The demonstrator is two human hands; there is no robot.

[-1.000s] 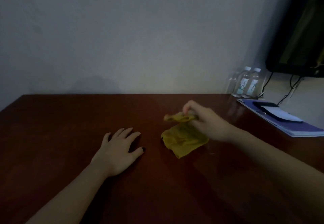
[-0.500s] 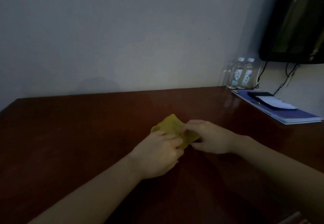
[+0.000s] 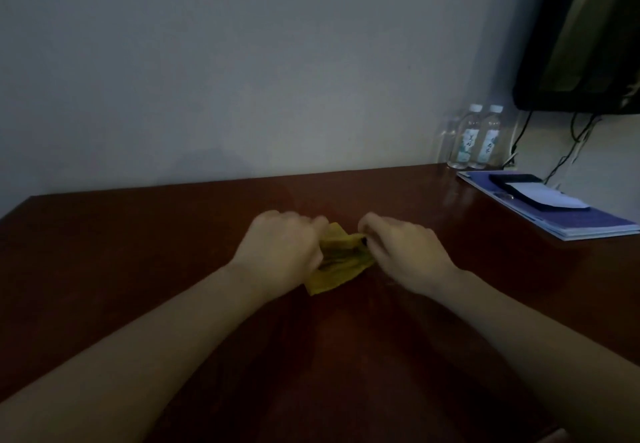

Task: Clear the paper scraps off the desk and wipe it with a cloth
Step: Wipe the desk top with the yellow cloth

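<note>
Two hands meet over one small, crumpled yellow cloth (image 3: 341, 262) in the head view, the only view there is. It lies on the dark red-brown wooden desk (image 3: 138, 252), about midway between the left and right edges and well short of the back edge along the wall. The left hand (image 3: 280, 252) has its fingers curled down onto the cloth's left side. The right hand (image 3: 405, 255) does the same at its far right corner. Motion blur smears the fingertips, so a pinch on each side is likely rather than certain. Both wrists sit low, with the forearms running in from the near side (knuckles up, palms down).

The cloth looks light, limp and thin, and folds wherever it is pushed. Pressed flat, it should glide easily over the polished wood. It is best held bunched under a palm, or by two opposite corners to spread it.
</note>
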